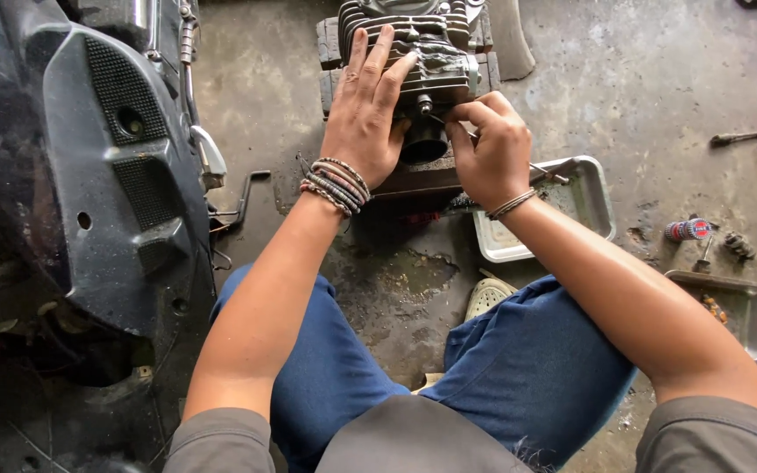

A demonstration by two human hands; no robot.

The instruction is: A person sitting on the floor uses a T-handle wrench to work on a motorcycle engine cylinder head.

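Observation:
A finned metal engine cylinder [431, 44] rests on wooden blocks on the concrete floor in front of me. My left hand [365, 109] lies flat on its fins, fingers spread, steadying it. My right hand [488, 149] is closed on a thin metal tool [543, 171], its tip pressed against the cylinder just above the round black port [424, 142]. Beaded bracelets circle my left wrist and a thin band my right.
A scooter's black plastic body [89, 175] fills the left side, with a kick lever [247, 194] sticking out. A shallow metal tray [589, 210] sits under my right hand; a second tray [733, 307] holds small parts at right. A long tool [751, 136] lies far right.

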